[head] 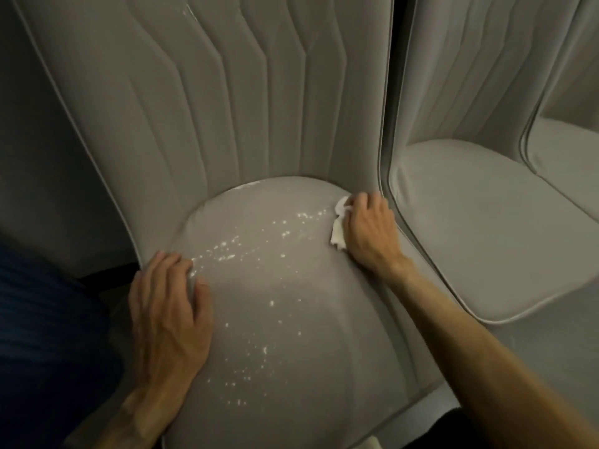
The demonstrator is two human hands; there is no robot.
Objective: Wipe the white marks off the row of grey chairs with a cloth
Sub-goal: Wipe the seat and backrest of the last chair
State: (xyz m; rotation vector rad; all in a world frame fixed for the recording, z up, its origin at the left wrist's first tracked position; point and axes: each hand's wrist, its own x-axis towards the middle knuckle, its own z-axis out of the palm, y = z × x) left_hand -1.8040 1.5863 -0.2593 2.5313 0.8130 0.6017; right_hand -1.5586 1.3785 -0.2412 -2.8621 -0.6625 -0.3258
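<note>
As far as could be told, had hardly started. Gripped the crumpled white cloth (338,234) in the right hand (369,228), with fingers curled round it, and pressed it to the seat (291,325) at the back corner. Rested the left hand (171,306) flat on the seat's opposite edge, with fingers relaxed and grasping nothing. Saw white marks (227,251) scattered between the two hands and on toward the front, nearer than the left hand. Saw another streak (189,10) high on the backrest (227,108), well above both hands. Found no plain marks on the neighbouring chair (486,238) beyond the right hand, though could not be sure in such dim light. Judged nearly all left to do.
</note>
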